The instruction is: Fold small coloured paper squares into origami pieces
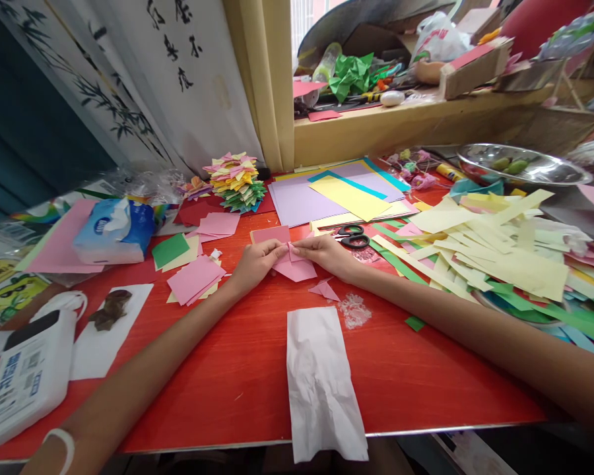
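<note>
Both hands meet at the middle of the red table. Between thumb and fingers, my left hand (261, 262) pinches a small piece of pink paper (290, 252) from one side. From the other side my right hand (327, 256) closes on the same paper, which looks folded. Pink square sheets (297, 269) lie just beneath and behind the fingers. A small folded pink piece (325, 289) rests on the table below my right hand. Left of my left hand is a stack of pink squares (196, 280). Black-handled scissors (354, 236) lie beyond my right wrist.
A white paper sheet (321, 382) hangs over the front edge. Paper strips (495, 244) heap up at right, near a metal bowl (525, 165). At left are a tissue pack (113, 231) and a white container (30, 369). A folded-paper stack (235, 181) stands at the back.
</note>
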Tool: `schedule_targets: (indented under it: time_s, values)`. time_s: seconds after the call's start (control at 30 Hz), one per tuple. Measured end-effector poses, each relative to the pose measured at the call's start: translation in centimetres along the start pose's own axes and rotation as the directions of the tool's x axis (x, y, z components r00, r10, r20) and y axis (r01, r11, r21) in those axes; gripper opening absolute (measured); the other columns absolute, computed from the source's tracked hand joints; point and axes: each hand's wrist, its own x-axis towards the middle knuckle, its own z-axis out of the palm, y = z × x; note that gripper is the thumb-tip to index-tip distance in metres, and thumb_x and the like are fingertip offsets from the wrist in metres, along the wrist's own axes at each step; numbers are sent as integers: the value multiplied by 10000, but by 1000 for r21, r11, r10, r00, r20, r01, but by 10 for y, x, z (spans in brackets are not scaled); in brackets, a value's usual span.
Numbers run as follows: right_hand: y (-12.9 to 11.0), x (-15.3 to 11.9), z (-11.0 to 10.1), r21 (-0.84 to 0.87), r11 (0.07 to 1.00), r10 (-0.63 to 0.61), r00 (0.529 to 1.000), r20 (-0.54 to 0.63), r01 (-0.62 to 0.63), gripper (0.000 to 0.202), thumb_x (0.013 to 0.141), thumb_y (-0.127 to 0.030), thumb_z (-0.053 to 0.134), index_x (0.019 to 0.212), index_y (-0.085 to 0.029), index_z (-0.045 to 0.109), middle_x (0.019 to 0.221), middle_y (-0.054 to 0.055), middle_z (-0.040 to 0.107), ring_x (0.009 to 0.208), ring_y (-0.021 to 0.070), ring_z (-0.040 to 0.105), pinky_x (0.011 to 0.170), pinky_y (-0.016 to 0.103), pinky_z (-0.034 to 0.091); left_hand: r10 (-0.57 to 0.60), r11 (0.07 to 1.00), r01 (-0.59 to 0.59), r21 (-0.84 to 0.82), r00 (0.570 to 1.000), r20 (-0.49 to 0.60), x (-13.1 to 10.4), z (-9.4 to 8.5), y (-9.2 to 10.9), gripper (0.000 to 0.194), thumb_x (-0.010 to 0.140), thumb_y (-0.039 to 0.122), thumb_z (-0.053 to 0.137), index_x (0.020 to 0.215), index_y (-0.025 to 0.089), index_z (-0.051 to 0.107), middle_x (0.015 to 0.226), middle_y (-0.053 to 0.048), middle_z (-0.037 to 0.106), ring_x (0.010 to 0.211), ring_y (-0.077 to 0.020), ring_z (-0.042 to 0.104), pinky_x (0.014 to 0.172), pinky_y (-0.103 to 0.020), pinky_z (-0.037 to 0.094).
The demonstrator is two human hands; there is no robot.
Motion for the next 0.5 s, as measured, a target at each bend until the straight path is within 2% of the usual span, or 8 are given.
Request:
schedule_targets:
  time_s: [0.2,0.5]
  values:
    - [0,0,0,-46,999,2,1000,13,-2,455,792,-468,471,1015,-112,644,844,64,657,741,150,571,659,258,437,-8,1000,8,-10,1000,-2,-1,-1,1,322,808,445,429,706,167,555,559,41,480,508,-78,449,511,-191,342]
    - [-4,0,0,-66,998,3,1000,30,-1,424,761,-449,526,990,-118,658,876,68,670,833,175,584,744,284,442,2,1000,-2,-18,1000,-7,-1,0,1,317,804,442,444,699,164,554,563,39,456,510,-75,423,491,-187,309]
